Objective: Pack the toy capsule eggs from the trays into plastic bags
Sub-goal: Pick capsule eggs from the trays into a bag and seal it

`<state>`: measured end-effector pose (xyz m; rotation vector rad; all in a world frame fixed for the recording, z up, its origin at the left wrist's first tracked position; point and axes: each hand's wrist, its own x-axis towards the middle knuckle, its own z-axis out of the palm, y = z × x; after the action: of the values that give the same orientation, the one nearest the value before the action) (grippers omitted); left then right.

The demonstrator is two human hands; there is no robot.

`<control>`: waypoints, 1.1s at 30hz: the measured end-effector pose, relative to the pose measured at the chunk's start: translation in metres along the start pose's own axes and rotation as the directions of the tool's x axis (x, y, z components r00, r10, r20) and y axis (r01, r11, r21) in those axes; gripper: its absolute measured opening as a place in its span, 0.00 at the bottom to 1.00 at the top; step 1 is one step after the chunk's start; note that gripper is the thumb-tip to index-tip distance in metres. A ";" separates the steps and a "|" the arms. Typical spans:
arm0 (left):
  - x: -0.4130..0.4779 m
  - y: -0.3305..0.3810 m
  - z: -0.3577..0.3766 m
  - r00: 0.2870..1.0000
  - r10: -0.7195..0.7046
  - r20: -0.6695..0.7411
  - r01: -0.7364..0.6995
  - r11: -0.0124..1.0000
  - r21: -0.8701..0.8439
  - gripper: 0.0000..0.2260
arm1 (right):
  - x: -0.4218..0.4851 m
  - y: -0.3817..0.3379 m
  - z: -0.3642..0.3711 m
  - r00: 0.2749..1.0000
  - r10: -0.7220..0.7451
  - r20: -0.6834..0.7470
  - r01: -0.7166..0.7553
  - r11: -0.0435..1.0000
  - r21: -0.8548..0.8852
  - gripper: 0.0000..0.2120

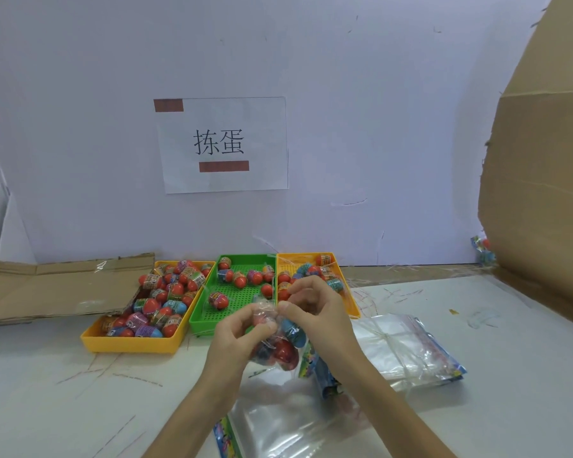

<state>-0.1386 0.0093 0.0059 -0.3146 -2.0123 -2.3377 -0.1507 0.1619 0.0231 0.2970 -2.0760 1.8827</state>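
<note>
Both hands grip the mouth of a small plastic bag held up over the white table: the left hand curls its fingers round the gathered neck, and the right hand pinches the top edge between thumb and forefinger. Several capsule eggs, red and blue among them, hang in the bag's belly below the fingers, where their weight pulls the film taut. I judge this to be the closing of a filled bag, its top kept high so nothing spills. Loose eggs wait behind in three trays set side by side against the wall: the left yellow tray is crowded, the green tray holds only a scatter, and the right yellow tray is partly hidden by the right hand. A stack of empty bags lies just right of the hands, within easy reach for the next fill, and one flat bag lies on the table beneath the forearms. Cardboard sheets flank the workspace, and a paper sign is taped to the wall.
</note>
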 end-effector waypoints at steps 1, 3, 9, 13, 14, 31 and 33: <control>0.000 0.000 0.001 1.000 0.002 -0.008 -0.002 1.000 0.003 0.10 | 0.000 -0.001 0.000 0.999 -0.027 -0.022 0.026 0.999 -0.022 0.08; 0.001 -0.001 0.001 1.000 0.002 -0.016 -0.002 1.000 0.012 0.09 | 0.000 -0.002 -0.002 0.997 -0.074 -0.027 0.072 0.996 -0.055 0.08; 0.001 -0.002 -0.002 0.999 0.012 -0.036 -0.010 0.999 0.041 0.13 | -0.002 -0.004 -0.002 0.995 -0.094 0.031 0.098 0.985 -0.144 0.07; 0.002 -0.004 -0.003 0.999 0.009 -0.054 -0.006 0.999 0.046 0.10 | -0.003 -0.002 0.000 0.993 -0.119 0.027 0.122 0.970 -0.209 0.05; 0.002 -0.004 -0.003 0.998 0.012 -0.054 -0.009 0.999 0.049 0.10 | -0.004 -0.002 0.001 0.992 -0.122 0.023 0.124 0.964 -0.233 0.05; 0.006 -0.003 -0.001 0.986 -0.161 0.048 0.167 0.975 -0.147 0.27 | -0.001 0.000 0.000 0.995 -0.073 -0.074 0.054 0.971 -0.233 0.10; 0.005 -0.005 0.000 0.978 -0.194 0.080 0.203 0.971 -0.128 0.27 | 0.001 0.000 -0.002 0.993 -0.049 -0.110 0.024 0.976 -0.215 0.09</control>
<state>-0.1443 0.0111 0.0020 -0.2070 -2.0036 -2.6254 -0.1510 0.1638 0.0236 0.1694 -2.1541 1.5988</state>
